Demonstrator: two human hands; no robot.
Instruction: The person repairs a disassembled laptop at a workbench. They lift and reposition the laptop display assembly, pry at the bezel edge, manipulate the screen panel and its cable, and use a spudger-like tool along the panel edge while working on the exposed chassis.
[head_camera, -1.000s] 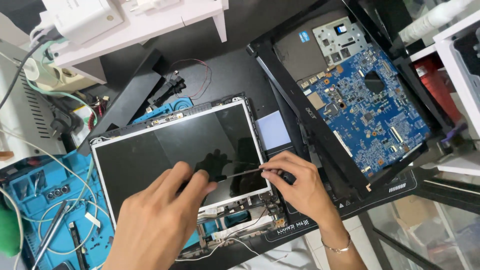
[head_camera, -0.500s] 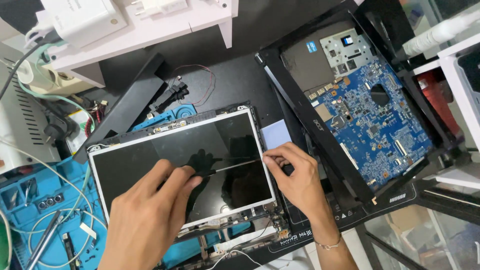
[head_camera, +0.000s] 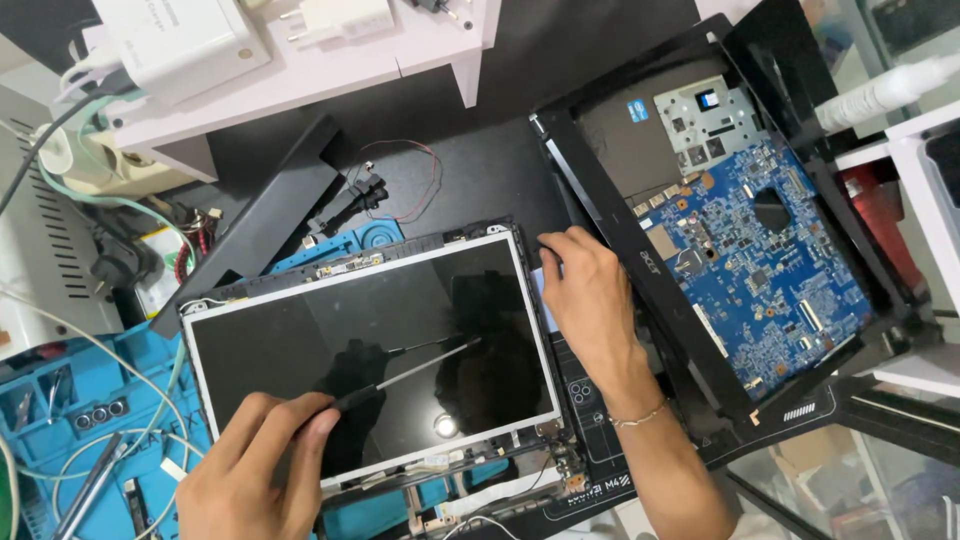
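Note:
A bare laptop screen panel (head_camera: 370, 350) with a metal rim lies flat on the dark work surface. My left hand (head_camera: 260, 470) at the bottom left grips a thin screwdriver (head_camera: 415, 370) whose shaft stretches over the dark glass. My right hand (head_camera: 585, 295) rests at the panel's right edge, fingertips touching its upper right corner. A thin bracelet sits on that wrist.
An open black laptop base with a blue circuit board (head_camera: 750, 270) lies tilted at the right. A blue tool mat (head_camera: 70, 430) with small tools and wires is at the left. A white shelf (head_camera: 300, 60) with adapters stands at the back. A black bar (head_camera: 255, 225) leans beside it.
My right hand has let go of the screwdriver tip and moved up to the panel's upper right corner. The left hand has slid down to the lower left, keeping the screwdriver.

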